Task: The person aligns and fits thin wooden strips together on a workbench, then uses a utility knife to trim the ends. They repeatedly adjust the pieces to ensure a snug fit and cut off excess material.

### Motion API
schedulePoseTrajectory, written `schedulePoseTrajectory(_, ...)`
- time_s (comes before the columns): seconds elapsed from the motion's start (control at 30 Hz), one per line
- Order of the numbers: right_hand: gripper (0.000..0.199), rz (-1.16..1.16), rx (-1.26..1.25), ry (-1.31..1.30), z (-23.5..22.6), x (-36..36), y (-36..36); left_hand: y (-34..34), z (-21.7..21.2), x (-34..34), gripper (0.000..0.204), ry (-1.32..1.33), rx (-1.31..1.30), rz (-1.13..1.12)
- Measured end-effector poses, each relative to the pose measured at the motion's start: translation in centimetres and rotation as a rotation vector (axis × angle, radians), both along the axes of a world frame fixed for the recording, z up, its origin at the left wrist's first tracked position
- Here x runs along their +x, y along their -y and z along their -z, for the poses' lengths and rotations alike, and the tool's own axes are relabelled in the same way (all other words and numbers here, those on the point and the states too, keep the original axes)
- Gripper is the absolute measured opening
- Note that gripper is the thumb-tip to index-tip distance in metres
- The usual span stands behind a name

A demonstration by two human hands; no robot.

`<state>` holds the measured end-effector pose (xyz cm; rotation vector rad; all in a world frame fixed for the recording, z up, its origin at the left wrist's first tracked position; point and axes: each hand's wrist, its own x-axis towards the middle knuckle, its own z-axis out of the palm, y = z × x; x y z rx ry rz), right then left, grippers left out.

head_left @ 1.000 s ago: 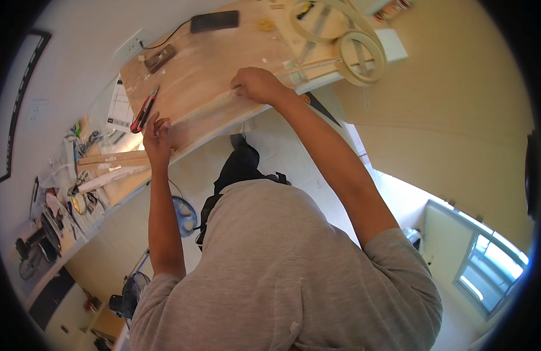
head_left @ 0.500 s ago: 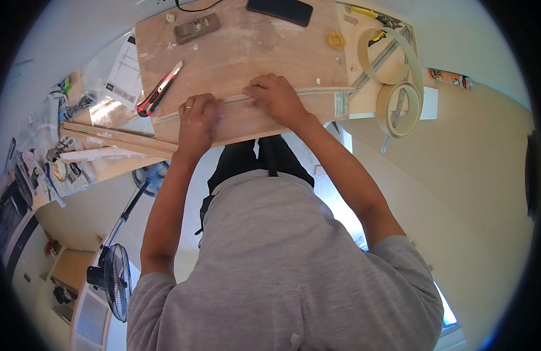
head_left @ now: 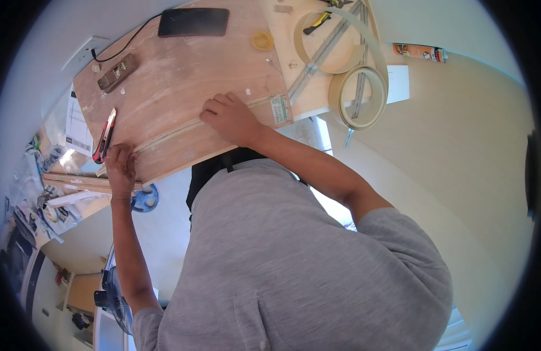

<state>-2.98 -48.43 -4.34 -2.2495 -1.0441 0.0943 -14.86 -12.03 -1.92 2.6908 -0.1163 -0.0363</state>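
A narrow wooden board [head_left: 171,154] lies along the near edge of a larger brown plywood panel [head_left: 182,82]. A thin pale edge strip [head_left: 170,136] runs along its far side. My left hand [head_left: 122,168] is closed at the left end of the strip, fingers curled over it. My right hand [head_left: 230,121] is closed on the strip right of its middle, with bent fingertips at the edge and the palm over the board. The fingers hide the exact contact. A red and black utility knife [head_left: 104,137] lies beside my left hand, blade out.
A phone [head_left: 193,22], a small block plane [head_left: 116,73] and a yellow round container [head_left: 262,40] rest on the panel. Rolls of pale edging tape [head_left: 334,96] and yellow-handled pliers [head_left: 317,24] lie at right. Wood strips [head_left: 77,181] and cluttered tools stand at left.
My left hand has slid leftward along the strip to its left end, so my hands are farther apart. The head view has shifted and turned, moving the bench leftward in the picture.
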Motion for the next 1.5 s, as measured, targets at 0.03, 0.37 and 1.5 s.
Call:
schedulePoseTrajectory(0.03,0.016,-0.002,0.014,-0.017,0.2,-0.2,0.0,-0.2,0.2,0.0,0.023,-0.018,-0.011,-0.008)
schedulePoseTrajectory(0.37,0.014,0.052,-0.002,-0.013,0.7,-0.4,0.2,0.4,2.1,-0.8,0.031,-0.053,-0.087,-0.076)
schedulePoseTrajectory(1.5,0.028,0.059,-0.154,-0.214,-1.5,-1.1,-2.7,0.2,-0.7,-2.0,0.032,-0.087,-0.054,-0.115)
